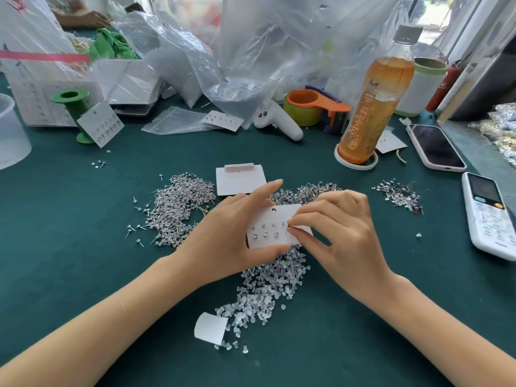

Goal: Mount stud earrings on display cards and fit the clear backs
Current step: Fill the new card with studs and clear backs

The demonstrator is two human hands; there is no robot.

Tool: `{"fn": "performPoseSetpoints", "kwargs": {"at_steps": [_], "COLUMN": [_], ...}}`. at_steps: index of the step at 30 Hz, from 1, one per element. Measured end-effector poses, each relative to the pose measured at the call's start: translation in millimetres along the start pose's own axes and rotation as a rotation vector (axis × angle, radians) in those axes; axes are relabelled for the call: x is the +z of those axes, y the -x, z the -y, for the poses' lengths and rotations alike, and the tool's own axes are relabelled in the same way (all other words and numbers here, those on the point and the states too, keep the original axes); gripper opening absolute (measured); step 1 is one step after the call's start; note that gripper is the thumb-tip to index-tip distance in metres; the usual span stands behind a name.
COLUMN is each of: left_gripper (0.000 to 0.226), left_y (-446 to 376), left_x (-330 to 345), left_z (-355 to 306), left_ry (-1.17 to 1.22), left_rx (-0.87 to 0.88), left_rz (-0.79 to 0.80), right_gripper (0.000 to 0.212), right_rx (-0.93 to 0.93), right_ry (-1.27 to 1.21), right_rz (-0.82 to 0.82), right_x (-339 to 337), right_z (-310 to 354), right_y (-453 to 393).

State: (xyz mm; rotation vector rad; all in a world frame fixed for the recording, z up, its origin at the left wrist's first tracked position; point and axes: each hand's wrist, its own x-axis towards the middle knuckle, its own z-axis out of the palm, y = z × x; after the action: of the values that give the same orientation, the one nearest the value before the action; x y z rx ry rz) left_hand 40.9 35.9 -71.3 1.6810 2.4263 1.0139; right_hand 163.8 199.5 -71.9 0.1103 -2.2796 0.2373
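Two hands: left hand [231,241], right hand [346,238]. Seven studs on held card [275,227]. Three stud piles. One clear-back pile [268,286]. One bottle [374,99]. Two phones.

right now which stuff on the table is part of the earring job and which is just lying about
In use: display card, left hand, right hand, stud earrings pile, clear backs pile, blank cards.

Lying about: drink bottle, tape dispenser, smartphone, cordless handset.

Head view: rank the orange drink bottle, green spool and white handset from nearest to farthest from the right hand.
From the right hand:
1. White handset, at the table's right edge, nearest.
2. Orange drink bottle, behind the hand, slightly right, a bit farther.
3. Green spool, far back left, past the left hand, clearly farthest.
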Motion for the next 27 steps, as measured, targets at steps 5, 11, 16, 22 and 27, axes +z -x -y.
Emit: {"fn": "performPoseSetpoints", "kwargs": {"at_steps": [5, 11, 16, 22, 27], "left_gripper": [0.087, 0.087, 0.087, 0.086, 0.085], "left_y": [0.5, 0.5, 0.5, -0.1, 0.1], "left_x": [0.5, 0.3, -0.4, -0.8, -1.7], "left_z": [0.0, -0.8, -1.2, -0.9, -1.8], "left_ry": [-0.005, 0.000, -0.006, 0.003, 0.007], "left_rx": [-0.004, 0.003, 0.009, 0.010, 0.024], "left_rz": [0.005, -0.014, -0.016, -0.027, -0.049], "right_gripper": [0.007, 0.008, 0.008, 0.010, 0.018], "right_rx": [0.049, 0.002, -0.016, -0.022, 0.063], "right_ry": [-0.054, -0.031, -0.035, -0.037, -0.121], "right_rz": [0.028, 0.029, 0.033, 0.045, 0.084], "right_x": [0.2, -1.5, -1.6, -0.1, -2.6], "right_z": [-0.2, -1.6, -2.7, -3.2, 0.3], "right_y": [-0.4, -0.9, -1.0, -0.5, 0.7]}}
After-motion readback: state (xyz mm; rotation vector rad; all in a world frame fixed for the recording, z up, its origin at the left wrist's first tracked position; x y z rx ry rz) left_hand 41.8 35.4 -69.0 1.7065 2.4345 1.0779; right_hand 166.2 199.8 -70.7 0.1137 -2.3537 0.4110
